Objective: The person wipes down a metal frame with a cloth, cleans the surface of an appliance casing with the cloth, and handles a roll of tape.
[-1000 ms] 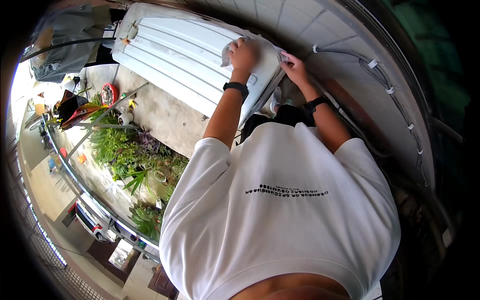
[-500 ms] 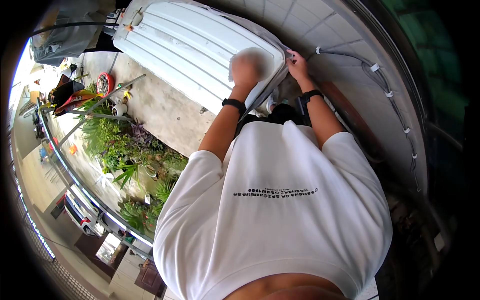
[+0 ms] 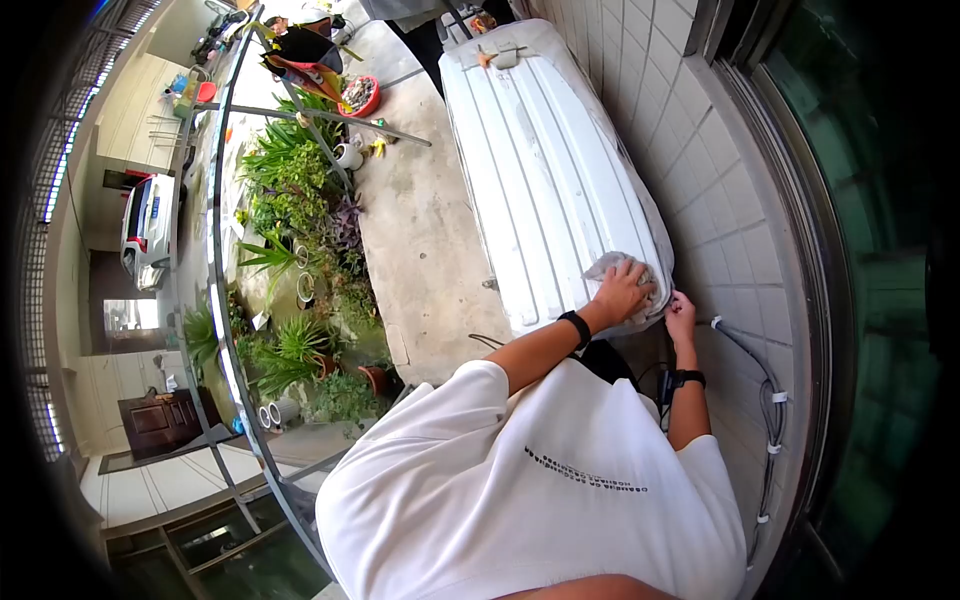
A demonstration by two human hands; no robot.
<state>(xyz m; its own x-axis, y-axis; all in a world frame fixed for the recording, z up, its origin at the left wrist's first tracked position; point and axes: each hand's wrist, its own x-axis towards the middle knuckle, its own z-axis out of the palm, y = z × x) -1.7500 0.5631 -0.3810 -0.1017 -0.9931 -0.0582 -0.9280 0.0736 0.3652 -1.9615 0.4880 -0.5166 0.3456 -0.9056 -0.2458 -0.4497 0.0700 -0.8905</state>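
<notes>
My left hand (image 3: 624,290) lies on a crumpled grey cloth (image 3: 604,265) and presses it to the near end of a long white ribbed top (image 3: 540,190) of a box-shaped unit. Part of the cloth is hidden beneath the palm. At the unit's near right corner, my right hand (image 3: 681,316) has its fingers bent together against the edge. Whatever those fingers pinch is too small to make out. Thin clear wrapping (image 3: 640,180) runs along the unit's right side. Dark bands circle both wrists.
A tiled wall (image 3: 700,150) and clipped cables (image 3: 770,400) are close on the right. Left of the unit, a concrete ledge (image 3: 420,230) borders green plants (image 3: 300,190) and a metal railing (image 3: 222,300). An orange-brown object (image 3: 486,58) lies on the unit's far end.
The view has turned, so the unit now runs more upright in the picture, with more wall showing. My left hand stays on the cloth near the end; my right hand keeps to the corner.
</notes>
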